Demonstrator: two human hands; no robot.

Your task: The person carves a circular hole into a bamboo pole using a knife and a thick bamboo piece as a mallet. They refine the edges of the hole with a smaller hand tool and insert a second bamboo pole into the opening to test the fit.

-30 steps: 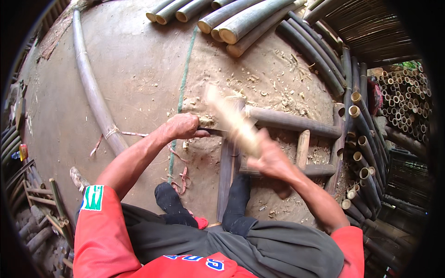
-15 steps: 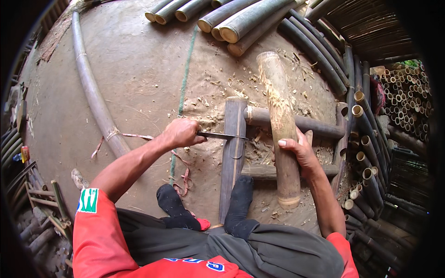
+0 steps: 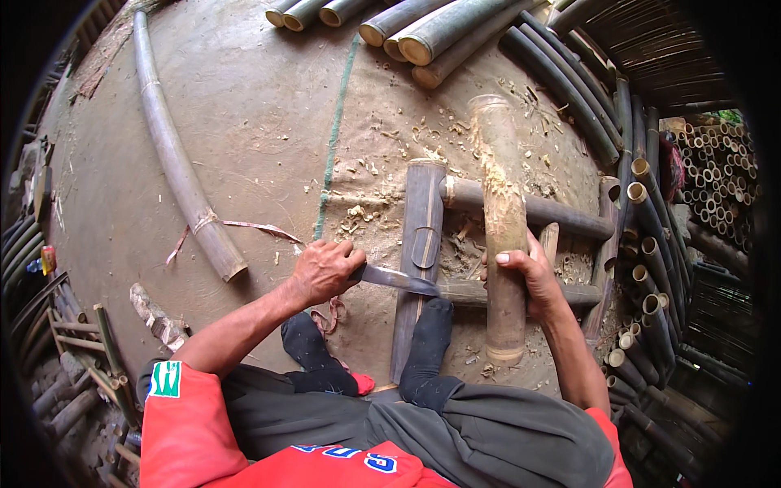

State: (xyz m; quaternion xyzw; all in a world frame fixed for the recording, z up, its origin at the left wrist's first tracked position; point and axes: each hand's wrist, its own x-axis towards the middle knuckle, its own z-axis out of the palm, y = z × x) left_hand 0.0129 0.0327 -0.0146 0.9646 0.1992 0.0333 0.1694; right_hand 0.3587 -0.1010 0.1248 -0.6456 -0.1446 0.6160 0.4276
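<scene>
My left hand is closed around the handle of a knife, its blade pointing right and passing over the dark bamboo post of a low frame. The blade's tip lies just above my sock-covered foot. In my right hand is a thick bamboo section, gripped at its lower half with the thumb in front. It stands nearly lengthwise in view, and its upper half is shaved pale and rough. Behind it runs the frame's crossbar.
Pale shavings litter the ground around the frame. A long bamboo pole lies at the left. Cut bamboo poles are piled at the back, more line the right side, and stacked bamboo ends fill the far right.
My left hand has brought the knife nearer to me, and its blade now shows broader. My right hand still grips the bamboo section. The whole view has shifted slightly.
</scene>
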